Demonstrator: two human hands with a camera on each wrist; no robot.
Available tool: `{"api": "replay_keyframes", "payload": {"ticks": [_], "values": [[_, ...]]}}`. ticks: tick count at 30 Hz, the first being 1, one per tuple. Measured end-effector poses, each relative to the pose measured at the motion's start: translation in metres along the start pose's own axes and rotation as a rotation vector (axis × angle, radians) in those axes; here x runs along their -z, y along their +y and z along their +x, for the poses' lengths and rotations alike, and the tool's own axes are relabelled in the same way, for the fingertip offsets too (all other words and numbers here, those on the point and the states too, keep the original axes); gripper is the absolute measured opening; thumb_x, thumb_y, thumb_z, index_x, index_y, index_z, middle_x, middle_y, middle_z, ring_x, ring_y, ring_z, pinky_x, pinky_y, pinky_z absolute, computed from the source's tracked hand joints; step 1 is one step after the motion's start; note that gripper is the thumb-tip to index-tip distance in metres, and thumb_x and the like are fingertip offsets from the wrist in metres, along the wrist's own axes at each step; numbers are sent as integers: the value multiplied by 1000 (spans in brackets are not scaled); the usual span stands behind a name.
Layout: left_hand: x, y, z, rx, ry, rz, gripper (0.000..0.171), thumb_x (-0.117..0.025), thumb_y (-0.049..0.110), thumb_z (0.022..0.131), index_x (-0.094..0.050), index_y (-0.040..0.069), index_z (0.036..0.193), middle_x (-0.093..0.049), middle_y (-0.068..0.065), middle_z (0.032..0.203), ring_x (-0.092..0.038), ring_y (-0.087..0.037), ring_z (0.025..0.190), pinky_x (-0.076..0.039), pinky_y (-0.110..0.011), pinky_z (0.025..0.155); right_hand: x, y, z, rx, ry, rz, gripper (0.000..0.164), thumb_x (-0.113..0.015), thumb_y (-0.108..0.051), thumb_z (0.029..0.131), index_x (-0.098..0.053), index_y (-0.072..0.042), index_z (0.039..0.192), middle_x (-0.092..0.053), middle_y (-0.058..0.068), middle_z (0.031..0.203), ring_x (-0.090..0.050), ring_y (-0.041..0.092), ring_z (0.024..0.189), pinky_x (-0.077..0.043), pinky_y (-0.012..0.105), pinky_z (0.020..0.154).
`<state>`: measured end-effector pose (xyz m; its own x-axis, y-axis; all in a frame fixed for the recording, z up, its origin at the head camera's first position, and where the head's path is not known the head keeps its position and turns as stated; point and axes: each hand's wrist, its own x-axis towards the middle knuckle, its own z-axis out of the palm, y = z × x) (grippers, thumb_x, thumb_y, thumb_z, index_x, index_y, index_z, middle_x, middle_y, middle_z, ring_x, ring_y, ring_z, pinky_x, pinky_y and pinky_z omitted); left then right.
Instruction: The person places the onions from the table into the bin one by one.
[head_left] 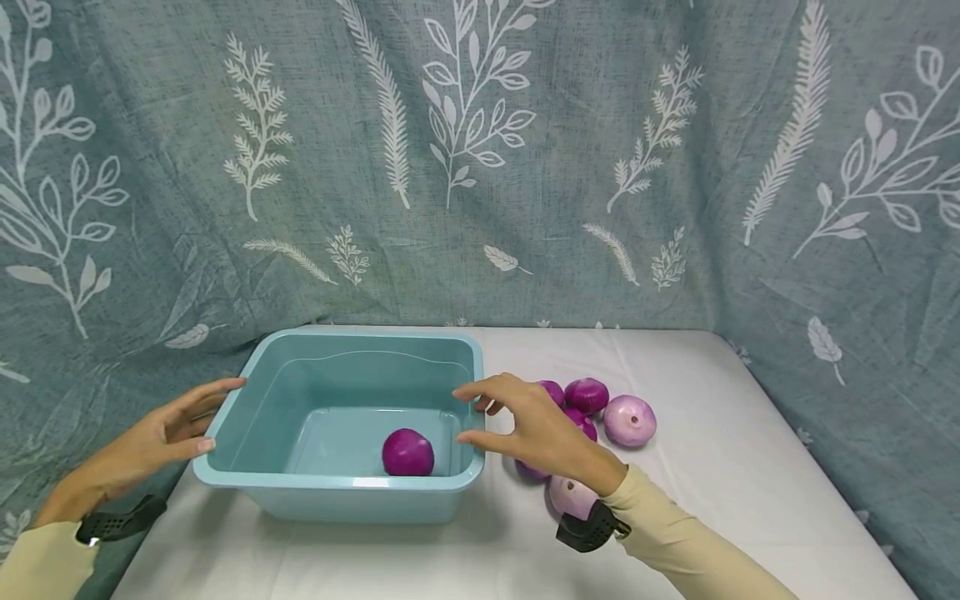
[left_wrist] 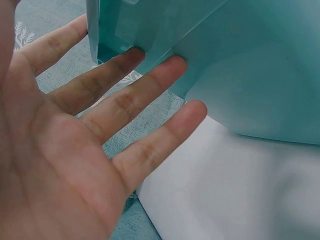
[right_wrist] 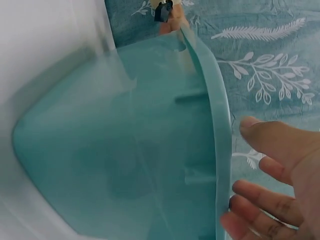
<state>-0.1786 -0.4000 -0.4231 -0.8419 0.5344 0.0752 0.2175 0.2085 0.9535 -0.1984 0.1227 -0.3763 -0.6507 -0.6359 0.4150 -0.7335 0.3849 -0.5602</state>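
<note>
A light teal plastic basin (head_left: 337,482) stands on the white-covered table, with one purple onion (head_left: 407,452) on its floor toward the front right. At the basin's left rim is my left hand (head_left: 161,437), thumb and fingertips right by the edge. The left wrist view shows that hand's fingers (left_wrist: 135,97) extended and spread beside the outer wall. Over the right rim reaches my right hand (head_left: 532,421), its thumb and loosely bent fingers apart. Seen from the right wrist, its fingertips (right_wrist: 240,225) are right at the rim, with nothing held between them.
Right of the basin lies a group of onions, partly hidden behind the right hand and wrist. Several are deep purple, such as one onion (head_left: 587,395); two paler onions (head_left: 630,421) lie among them. A leaf-patterned curtain (head_left: 480,250) hangs behind the white table cover (head_left: 750,467).
</note>
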Motion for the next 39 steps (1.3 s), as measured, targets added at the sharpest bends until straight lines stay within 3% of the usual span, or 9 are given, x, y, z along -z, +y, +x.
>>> {"api": "replay_keyframes", "payload": {"ticks": [8,16,26,30,35,39], "values": [[1,-1,-1,4,2,8,73,-45,-9,106,-11,12,167,-22,12,165,-43,4,138,-53,-30,99,16,25,-18,-57,60,-43,42,-84,-24,89,-70,-15,127,-69,-5,117,-66,11,97,-59,34,82],[-2,-1,-1,5,-2,-1,73,-45,-8,106,-10,12,167,-23,15,164,-42,6,137,-52,-28,99,43,66,-60,-99,113,-176,42,-87,-20,86,-70,-19,125,-69,-9,117,-64,8,94,-59,34,79],[1,0,-2,5,7,17,72,-45,-8,106,-12,13,167,-23,12,165,-42,5,138,-51,-27,99,72,113,-117,-257,188,-345,43,-88,-19,85,-72,-13,124,-69,5,123,-61,31,115,-52,54,88],[0,1,-2,8,2,8,72,-45,-8,106,-12,13,167,-23,14,164,-42,5,137,-52,-28,99,78,127,-132,-280,195,-385,46,-89,-13,81,-71,-11,124,-67,9,124,-59,33,113,-49,53,86],[-1,3,-2,12,4,8,72,-45,-7,106,-11,12,167,-23,14,164,-42,6,137,-52,-28,99,83,142,-146,-285,213,-421,51,-92,-15,79,-70,-10,124,-66,12,124,-59,32,109,-50,47,80],[-2,3,-2,7,4,5,72,-45,-8,106,-11,12,167,-23,14,164,-43,5,137,-52,-29,99,83,155,-154,-296,207,-406,55,-93,-18,78,-69,-8,126,-65,16,126,-57,33,111,-52,48,80]]}}
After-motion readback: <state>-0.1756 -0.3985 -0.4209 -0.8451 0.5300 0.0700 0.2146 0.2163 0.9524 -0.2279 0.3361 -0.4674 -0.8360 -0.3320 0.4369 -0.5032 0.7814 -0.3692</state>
